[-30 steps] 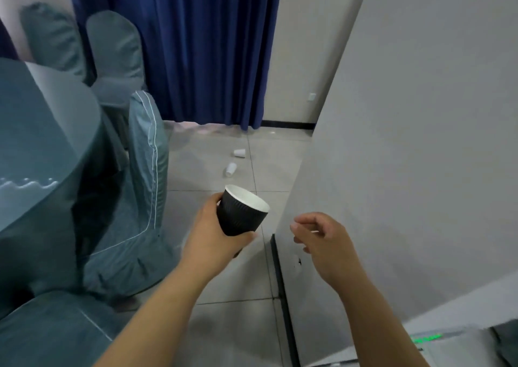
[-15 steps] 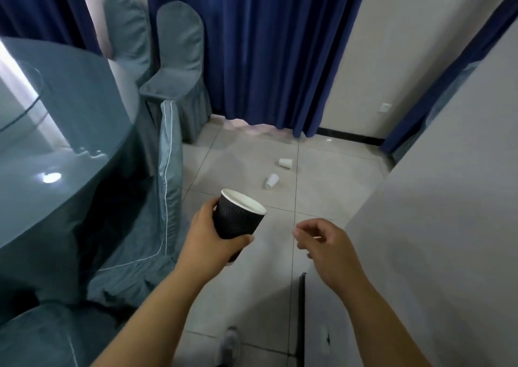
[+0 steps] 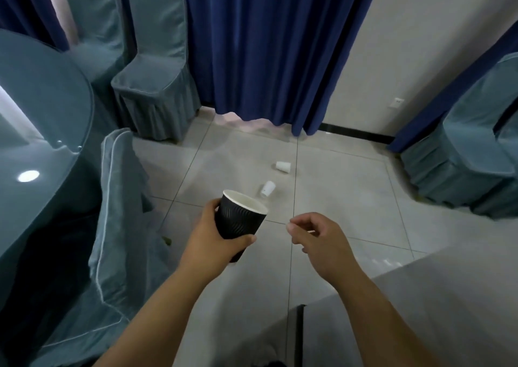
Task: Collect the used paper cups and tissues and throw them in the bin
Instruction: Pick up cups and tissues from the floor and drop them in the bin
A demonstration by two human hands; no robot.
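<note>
My left hand [image 3: 213, 237] grips a black ribbed paper cup [image 3: 238, 221] with a white inside, held upright and tilted slightly, in front of me at mid-frame. My right hand [image 3: 316, 237] hovers to the right of the cup with fingers loosely curled and nothing in it. Two small white paper cups lie on their sides on the tiled floor ahead: the nearer one [image 3: 267, 189] just beyond the black cup, the farther one [image 3: 282, 166] a little behind it. No bin and no tissues are in view.
A round table [image 3: 42, 131] with a teal cloth stands at the left, with covered chairs beside it [image 3: 117, 198] and behind [image 3: 157, 75]. Dark blue curtains [image 3: 266, 47] hang at the back. More covered chairs [image 3: 471, 148] stand at the right. A grey wall corner [image 3: 420, 310] is near right.
The view has swung past the grey wall, which now fills only the lower right; more floor and the right-hand chairs show. Both hands keep their poses, and the floor cups look nearer.
</note>
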